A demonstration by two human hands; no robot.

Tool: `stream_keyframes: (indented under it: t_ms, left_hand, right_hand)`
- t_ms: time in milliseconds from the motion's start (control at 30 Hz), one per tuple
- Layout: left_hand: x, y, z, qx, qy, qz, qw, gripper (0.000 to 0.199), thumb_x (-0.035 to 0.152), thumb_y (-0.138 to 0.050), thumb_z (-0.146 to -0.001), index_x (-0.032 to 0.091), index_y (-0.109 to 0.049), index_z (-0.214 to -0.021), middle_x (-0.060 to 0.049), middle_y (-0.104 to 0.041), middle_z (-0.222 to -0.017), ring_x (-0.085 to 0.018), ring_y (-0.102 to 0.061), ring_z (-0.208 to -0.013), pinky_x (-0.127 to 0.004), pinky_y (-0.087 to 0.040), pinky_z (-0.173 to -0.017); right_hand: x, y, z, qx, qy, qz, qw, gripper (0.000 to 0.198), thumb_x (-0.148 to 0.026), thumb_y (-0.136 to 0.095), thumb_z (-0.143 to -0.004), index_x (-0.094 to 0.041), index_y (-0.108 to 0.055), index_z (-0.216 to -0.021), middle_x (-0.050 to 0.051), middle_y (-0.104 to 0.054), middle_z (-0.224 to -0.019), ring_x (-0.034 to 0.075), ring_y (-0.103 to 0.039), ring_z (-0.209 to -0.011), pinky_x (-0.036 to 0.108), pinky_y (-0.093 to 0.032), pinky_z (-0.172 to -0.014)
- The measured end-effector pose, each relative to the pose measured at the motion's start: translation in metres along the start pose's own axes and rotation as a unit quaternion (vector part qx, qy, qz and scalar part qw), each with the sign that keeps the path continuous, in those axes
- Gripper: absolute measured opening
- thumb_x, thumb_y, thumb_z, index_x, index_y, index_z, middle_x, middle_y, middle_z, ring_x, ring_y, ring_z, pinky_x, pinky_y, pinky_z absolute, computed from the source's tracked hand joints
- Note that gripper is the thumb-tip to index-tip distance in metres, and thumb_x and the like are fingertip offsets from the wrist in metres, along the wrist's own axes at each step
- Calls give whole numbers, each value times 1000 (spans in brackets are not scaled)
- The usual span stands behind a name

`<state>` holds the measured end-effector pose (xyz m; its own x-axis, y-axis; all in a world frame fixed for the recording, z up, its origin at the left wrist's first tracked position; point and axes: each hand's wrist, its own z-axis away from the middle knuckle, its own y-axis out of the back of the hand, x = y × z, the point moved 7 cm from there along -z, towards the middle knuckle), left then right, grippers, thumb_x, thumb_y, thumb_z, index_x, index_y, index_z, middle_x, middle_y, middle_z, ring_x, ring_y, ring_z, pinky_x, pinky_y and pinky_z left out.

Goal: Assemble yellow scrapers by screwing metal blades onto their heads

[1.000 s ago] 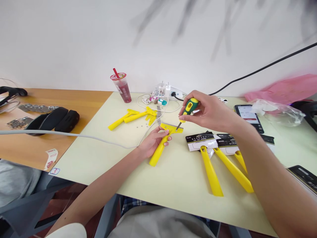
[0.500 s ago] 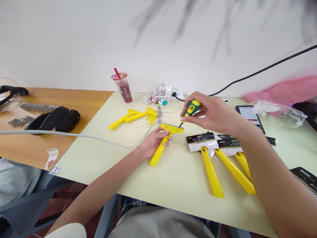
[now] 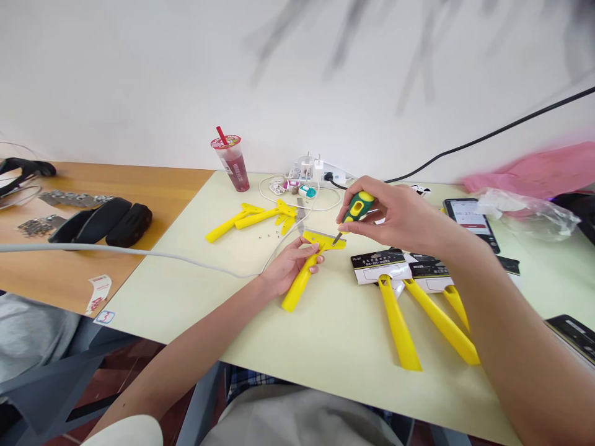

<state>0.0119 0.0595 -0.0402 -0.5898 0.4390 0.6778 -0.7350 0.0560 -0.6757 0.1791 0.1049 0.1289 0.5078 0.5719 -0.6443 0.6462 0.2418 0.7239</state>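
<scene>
My left hand (image 3: pixel 292 267) is closed around the neck of a yellow scraper (image 3: pixel 299 286), whose wide head points away from me with a metal blade along its far edge. In my right hand (image 3: pixel 379 210) is a green and yellow screwdriver (image 3: pixel 359 207), pinched by the handle and tilted. Its tip meets the right part of the scraper head, at what looks like a screw. Left of the scraper lie several tiny screws or nuts (image 3: pixel 268 236), yellow scraper parts (image 3: pixel 258 218) and a metal blade (image 3: pixel 300 207).
Packaged yellow scrapers (image 3: pixel 400 328) lie at right. Behind them are a phone (image 3: pixel 470 220) and a clear plastic bag (image 3: pixel 527 214). A drink cup (image 3: pixel 237 167) and a power strip (image 3: pixel 334 175) stand near the wall. A white cable (image 3: pixel 186 255) crosses the table; a black case (image 3: pixel 100 224) is left.
The screwdriver tip has shifted slightly left and down on the scraper head, and my right hand has moved a little with it. My left hand keeps its hold on the scraper.
</scene>
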Motion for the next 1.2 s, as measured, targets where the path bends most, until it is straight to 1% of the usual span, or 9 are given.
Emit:
stream_keyframes:
  t_ms: [300, 467, 533, 633, 767, 833, 933, 1100, 1200]
  left_hand:
    - [-2, 5, -1, 21, -20, 17, 999, 43, 18, -96, -78, 19, -58, -99, -2, -67, -100, -10, -64, -75, -20, -44, -56]
    - [-1, 5, 0, 26, -25, 26, 999, 45, 17, -97, -75, 19, -57, -97, -1, -65, -98, -10, -64, -75, -20, -43, -56]
    - [0, 5, 0, 26, -31, 28, 999, 45, 18, -97, -76, 19, -58, -98, -1, -65, -98, -10, -64, -76, -20, -44, -56]
    - [1, 5, 0, 26, -37, 36, 998, 45, 18, -97, -76, 19, -58, -98, -1, -65, -97, -10, -64, -76, -20, -44, -57]
    - [1, 4, 2, 28, -38, 52, 998, 47, 18, -98, -74, 20, -57, -98, 0, -63, -97, -10, -64, -76, -20, -43, -57]
    - [2, 4, 2, 33, -42, 60, 997, 49, 17, -98, -73, 20, -57, -98, 0, -63, -98, -10, -64, -77, -20, -43, -57]
    - [4, 5, 3, 41, -43, 68, 996, 47, 15, -97, -75, 21, -57, -101, 0, -64, -102, -10, -63, -76, -20, -44, -57]
    - [3, 4, 3, 34, -37, 83, 995, 45, 14, -94, -78, 21, -57, -103, 0, -63, -104, -9, -64, -77, -19, -46, -57]
    - [1, 4, 4, 34, -33, 83, 995, 44, 14, -94, -79, 21, -58, -103, 0, -63, -100, -10, -64, -77, -20, -47, -58]
  right_hand:
    - [-9, -11, 2, -17, 72, 107, 992, 21, -47, -74, -97, -32, -65, -108, 2, -79, -100, 27, -76, -85, 38, -52, -75]
    - [-21, -18, 5, -38, 104, 77, 991, 28, -31, -62, -101, -34, -61, -128, 8, -75, -131, 30, -73, -108, 42, -55, -86]
    - [-25, -20, 5, -37, 122, 56, 990, 24, -30, -57, -105, -34, -61, -129, 7, -74, -133, 28, -73, -111, 41, -55, -90]
    - [-26, -22, 4, -1, 150, 89, 985, 10, -36, -56, -110, -31, -62, -117, 6, -75, -118, 24, -71, -97, 38, -52, -84]
    - [-21, -24, 2, 37, 159, 131, 978, 14, -41, -62, -109, -28, -58, -112, 6, -72, -112, 22, -67, -84, 36, -49, -75]
    - [-19, -25, 2, 25, 160, 108, 981, 16, -33, -61, -108, -29, -56, -123, 9, -70, -126, 25, -71, -98, 40, -53, -85]
    - [-20, -26, 2, 9, 170, 53, 984, 33, -22, -56, -107, -32, -52, -138, 11, -62, -147, 28, -70, -122, 44, -56, -100]
    - [-17, -25, 0, 62, 167, 86, 980, 13, -36, -61, -110, -30, -58, -121, 8, -71, -122, 25, -73, -97, 42, -59, -87]
    - [-20, -28, -1, 62, 179, 98, 977, 19, -34, -60, -110, -29, -56, -128, 13, -68, -130, 28, -71, -107, 47, -60, -92]
